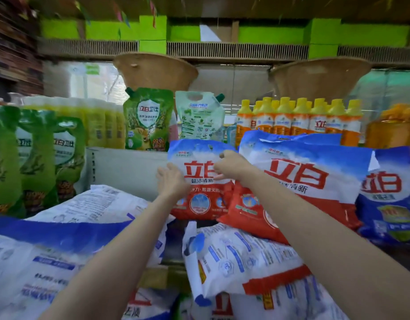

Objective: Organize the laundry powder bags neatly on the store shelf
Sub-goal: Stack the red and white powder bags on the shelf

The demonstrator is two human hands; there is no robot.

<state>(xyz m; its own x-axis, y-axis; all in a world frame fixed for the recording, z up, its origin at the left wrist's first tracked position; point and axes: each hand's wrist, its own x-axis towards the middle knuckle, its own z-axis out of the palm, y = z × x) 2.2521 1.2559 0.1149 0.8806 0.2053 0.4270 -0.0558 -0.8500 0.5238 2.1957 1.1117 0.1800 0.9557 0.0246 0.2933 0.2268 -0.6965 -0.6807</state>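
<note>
Hands are working at centre frame: the left hand (170,181) is pressing flat, fingers straight, against the upright red-and-blue bag (197,181), while the right hand (231,165) is pinching its top edge. Beside it a larger bag (298,181) is leaning crooked; several bags (240,257) are lying loose across the lower frame, so most sorting is remaining.

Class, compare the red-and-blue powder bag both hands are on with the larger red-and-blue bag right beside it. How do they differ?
The held bag stands nearly upright; the larger bag tilts, its red bottom corner pushed forward. The held bag looks smaller than the larger bag, though nearness may add to that. The left hand and right hand are on the held bag; neither handles the larger bag. Both share a blue top, white middle, red base and red logo.
</note>
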